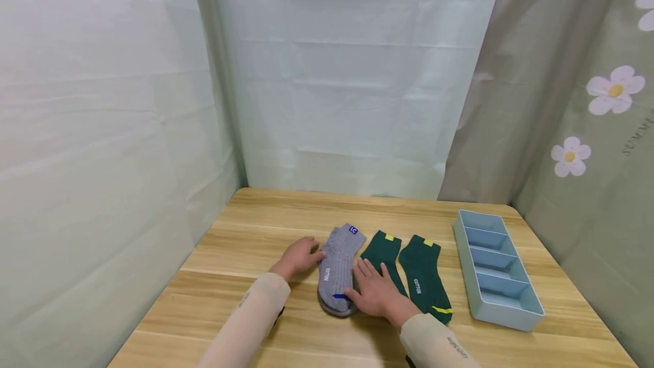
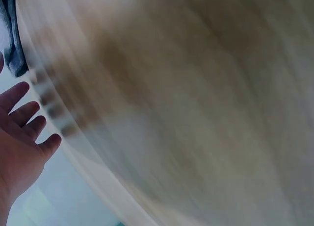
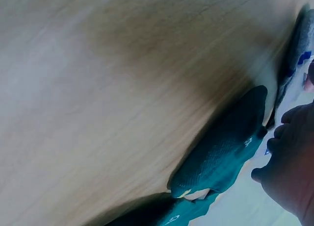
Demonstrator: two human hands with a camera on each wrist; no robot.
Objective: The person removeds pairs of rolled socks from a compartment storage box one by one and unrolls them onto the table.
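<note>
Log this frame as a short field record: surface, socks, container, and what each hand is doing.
surface: wooden table
grey sock: flat, between both hands
green socks: two, one partly under the right hand, the other lying free
organizer tray: light blue, compartments, right of the socks
left hand: fingers touch the grey sock's left edge
right hand: flat, fingers spread, across the grey sock's edge and the nearer green sock

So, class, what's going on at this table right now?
A person has both hands on a grey sock lying on a wooden table. The left hand touches its left edge; the right hand lies flat beside its toe, partly over one of two green socks. A blue divided tray sits to the right.
</note>
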